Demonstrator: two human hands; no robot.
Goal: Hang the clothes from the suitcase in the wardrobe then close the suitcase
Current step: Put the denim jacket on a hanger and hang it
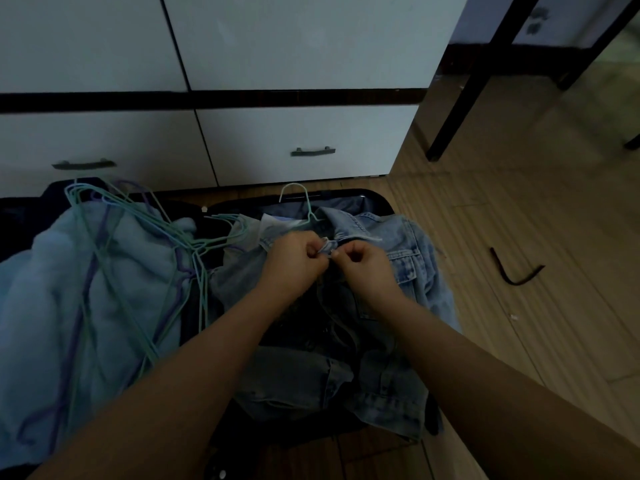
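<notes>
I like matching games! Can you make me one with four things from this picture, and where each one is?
Things:
1. denim jacket
2. pile of hangers
3. bent black thing
4. drawer handle

Places:
A. on the wooden floor, off to the right
B. on the white cabinet front
C. lying on the fluffy light blue cloth
D. in the suitcase, with both hands at its collar

Right pairs: 1-D, 2-C, 3-A, 4-B. The left hand and right hand both pinch the jacket near its collar.
</notes>
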